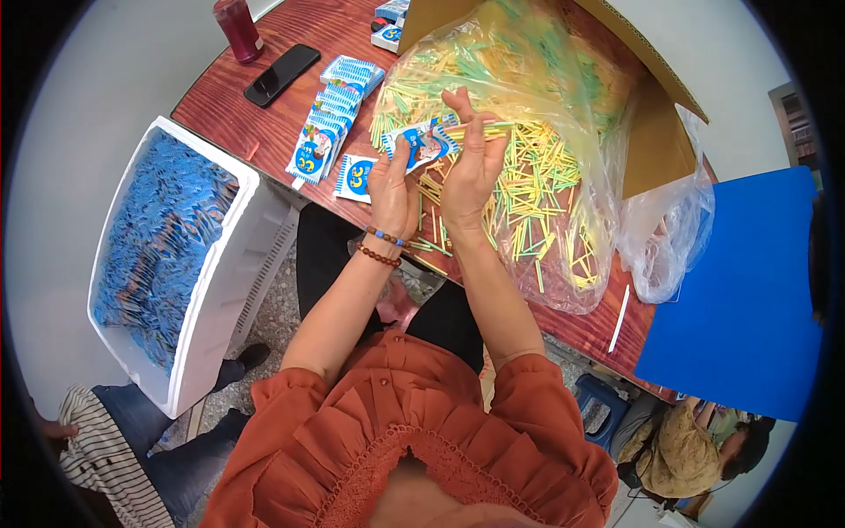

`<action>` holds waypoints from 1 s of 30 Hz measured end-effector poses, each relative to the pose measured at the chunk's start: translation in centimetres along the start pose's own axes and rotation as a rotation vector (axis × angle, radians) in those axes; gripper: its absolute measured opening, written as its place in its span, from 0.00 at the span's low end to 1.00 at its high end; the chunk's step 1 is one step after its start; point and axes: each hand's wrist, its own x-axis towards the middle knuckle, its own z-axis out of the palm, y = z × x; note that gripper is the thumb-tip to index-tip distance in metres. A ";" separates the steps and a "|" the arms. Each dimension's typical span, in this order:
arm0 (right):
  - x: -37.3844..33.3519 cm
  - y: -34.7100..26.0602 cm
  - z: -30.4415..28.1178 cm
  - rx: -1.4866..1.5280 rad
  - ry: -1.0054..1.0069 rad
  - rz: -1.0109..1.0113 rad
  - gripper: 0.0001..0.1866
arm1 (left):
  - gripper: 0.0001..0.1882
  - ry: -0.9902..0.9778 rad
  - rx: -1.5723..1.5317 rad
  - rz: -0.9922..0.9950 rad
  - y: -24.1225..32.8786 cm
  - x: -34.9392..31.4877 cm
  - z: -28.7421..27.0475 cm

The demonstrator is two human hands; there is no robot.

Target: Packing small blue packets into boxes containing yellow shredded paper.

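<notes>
My left hand (pixel 393 195) grips a small blue-and-white packet (pixel 426 148) with its thumb pressed on the near side. My right hand (pixel 470 183) is closed on a few thin yellow sticks (pixel 495 128), whose left ends meet the packet's right end. Whether they reach inside the packet I cannot tell. Beyond both hands, a clear plastic bag (pixel 588 264) lies spread open with a heap of loose yellow and green sticks (pixel 537 167). Left of my hands lies a single flat packet (pixel 356 179), beside an overlapping row of similar packets (pixel 324 128).
A white foam box (pixel 251 207) full of blue packets stands at the left. On the table are a black phone (pixel 282 76), a bottle of red liquid (pixel 238 31) and a cardboard box (pixel 656 158). A blue panel (pixel 731 290) is at the right. Other people sit at both sides.
</notes>
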 end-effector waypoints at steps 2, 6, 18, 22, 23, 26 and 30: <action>-0.6 -0.1 0.8 -0.164 0.020 0.014 0.13 | 0.18 -0.015 -0.003 0.004 -0.1 0.2 -0.2; -0.2 0.8 -0.3 -0.091 -0.030 0.030 0.13 | 0.16 -0.025 -0.089 0.013 -0.2 0.3 0.8; 1.0 -0.4 -3.3 -0.233 -0.122 0.274 0.24 | 0.17 -0.064 -0.376 -0.186 -0.5 1.5 -1.3; 0.9 1.2 -3.5 -0.294 -0.201 0.528 0.11 | 0.18 -0.092 -0.378 -0.198 -0.3 1.0 -0.3; 1.3 1.4 -3.3 -0.293 -0.204 0.529 0.11 | 0.18 -0.098 -0.367 -0.205 0.2 0.9 -0.5; 2.7 1.8 -3.4 -0.110 -0.310 0.494 0.08 | 0.13 -0.102 -0.218 -0.198 1.7 1.0 -1.5; 2.8 2.7 -2.4 -0.128 -0.387 0.495 0.09 | 0.10 -0.050 -0.152 -0.122 2.7 1.5 -2.7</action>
